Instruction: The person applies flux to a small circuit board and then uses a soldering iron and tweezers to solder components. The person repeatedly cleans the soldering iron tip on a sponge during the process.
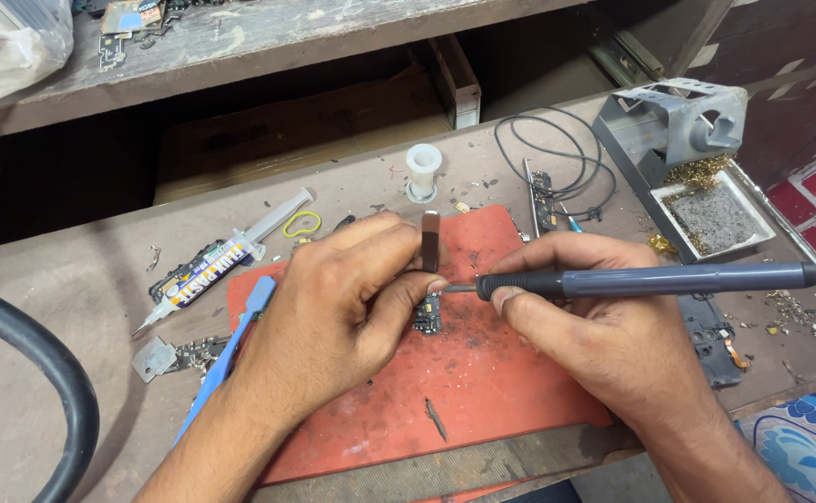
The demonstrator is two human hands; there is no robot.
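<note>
Two bare hands meet over the middle of a worn red work mat (482, 391). The left hand (333, 312) pinches a pair of metal tweezers (430, 240), standing upright, fingers closed around them. The right hand (603, 326) grips a grey soldering iron (650, 279) like a pen, its handle running off to the right and its tip pointing left. Tip and tweezers both come down to a small dark circuit board (427, 317) lying on the mat between the hands.

The mat lies on a scuffed, dusty brown workbench (72, 289). Left of the hands lie a blue plastic pry tool (231, 349) and a syringe of flux paste (212, 265). At the far right stands a grey metal iron stand (678, 121) with a tray of brass wool (706, 210), a coiled black wire (557, 158) beside it. A white spool (424, 168) sits beyond the mat. A thick black hose (54, 373) curves across the near left. Behind the bench, a rough wooden shelf (268, 37) spans dark, open storage.
</note>
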